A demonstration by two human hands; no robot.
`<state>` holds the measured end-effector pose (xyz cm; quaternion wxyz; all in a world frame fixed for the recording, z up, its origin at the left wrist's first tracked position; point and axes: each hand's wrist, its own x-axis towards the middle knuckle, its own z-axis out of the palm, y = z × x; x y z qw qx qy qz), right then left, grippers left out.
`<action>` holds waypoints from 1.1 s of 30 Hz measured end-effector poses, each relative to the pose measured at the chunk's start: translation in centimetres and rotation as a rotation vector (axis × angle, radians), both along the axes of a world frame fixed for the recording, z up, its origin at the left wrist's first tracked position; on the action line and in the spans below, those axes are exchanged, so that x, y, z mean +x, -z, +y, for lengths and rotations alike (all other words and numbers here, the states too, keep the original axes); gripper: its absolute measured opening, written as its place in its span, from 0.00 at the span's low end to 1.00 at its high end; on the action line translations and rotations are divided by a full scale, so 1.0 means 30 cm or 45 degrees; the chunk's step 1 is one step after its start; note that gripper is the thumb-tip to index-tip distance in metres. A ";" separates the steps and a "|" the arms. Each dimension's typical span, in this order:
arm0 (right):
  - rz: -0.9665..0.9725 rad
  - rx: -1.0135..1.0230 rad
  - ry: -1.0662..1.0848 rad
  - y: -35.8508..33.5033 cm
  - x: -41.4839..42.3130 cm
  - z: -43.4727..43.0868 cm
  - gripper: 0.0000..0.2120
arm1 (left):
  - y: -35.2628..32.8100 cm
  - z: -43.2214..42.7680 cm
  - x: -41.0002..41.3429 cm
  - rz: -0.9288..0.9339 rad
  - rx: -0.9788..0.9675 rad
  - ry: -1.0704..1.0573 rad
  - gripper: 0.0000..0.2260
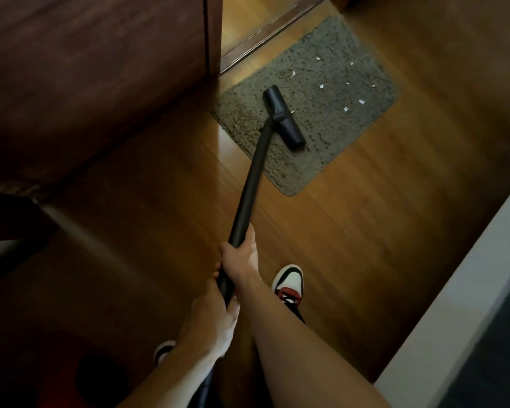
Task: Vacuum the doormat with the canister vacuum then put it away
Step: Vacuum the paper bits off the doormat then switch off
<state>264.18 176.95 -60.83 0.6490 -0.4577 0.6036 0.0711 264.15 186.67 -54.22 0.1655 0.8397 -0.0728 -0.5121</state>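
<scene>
Wooden floor bears a grey doormat strewn with white scraps.

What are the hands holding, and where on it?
Both hold the vacuum tube at its near end: right hand ahead, left hand just behind it.

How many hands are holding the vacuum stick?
2. The right hand grips the black wand farther toward the doormat; the left hand grips it just behind, nearer the body.
</scene>
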 end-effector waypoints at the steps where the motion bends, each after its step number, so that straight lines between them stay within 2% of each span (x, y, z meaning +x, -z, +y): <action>1: -0.001 0.010 -0.007 0.004 -0.004 -0.032 0.35 | -0.001 -0.032 -0.006 0.004 0.004 -0.010 0.22; 7: -0.023 0.013 -0.008 0.028 -0.018 -0.228 0.34 | -0.005 -0.235 -0.013 0.007 0.060 0.024 0.21; 11: -0.013 -0.001 -0.029 0.037 -0.022 -0.358 0.35 | -0.012 -0.369 -0.009 0.010 0.087 0.032 0.24; 19: 0.021 -0.003 -0.084 0.012 -0.031 -0.557 0.34 | -0.052 -0.571 -0.007 0.066 0.105 0.036 0.25; 25: 0.051 0.001 -0.096 -0.038 -0.027 -0.539 0.35 | -0.078 -0.556 0.012 0.151 0.102 0.018 0.26; 33: 0.096 0.001 -0.075 -0.085 0.016 -0.352 0.37 | -0.096 -0.377 0.086 0.211 0.113 0.036 0.29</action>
